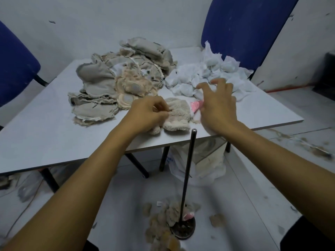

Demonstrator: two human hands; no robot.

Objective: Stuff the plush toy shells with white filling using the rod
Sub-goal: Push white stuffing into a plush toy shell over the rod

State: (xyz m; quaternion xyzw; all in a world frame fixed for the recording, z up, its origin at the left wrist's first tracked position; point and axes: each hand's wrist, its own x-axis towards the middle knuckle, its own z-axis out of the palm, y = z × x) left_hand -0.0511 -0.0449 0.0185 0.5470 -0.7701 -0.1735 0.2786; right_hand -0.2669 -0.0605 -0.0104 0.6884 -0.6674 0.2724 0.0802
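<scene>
While the left hand's curled fingers pinched the cream plush shell near the table's front edge, the right hand was held spread above white filling toward the far right corner; the rod stood upright on the floor.

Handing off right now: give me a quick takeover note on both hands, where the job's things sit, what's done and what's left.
Left hand: pinching the fluffy plush shell at the table's near edge.
Right hand: fingers spread, holding nothing, over the white filling pile.
Rod: upright on its floor base, untouched.
Empty shells pile: back left of the table.
Done: one shell picked out; whether it holds filling cannot be told.
Left: take filling, pack the shell using the rod, then the rest.
</scene>
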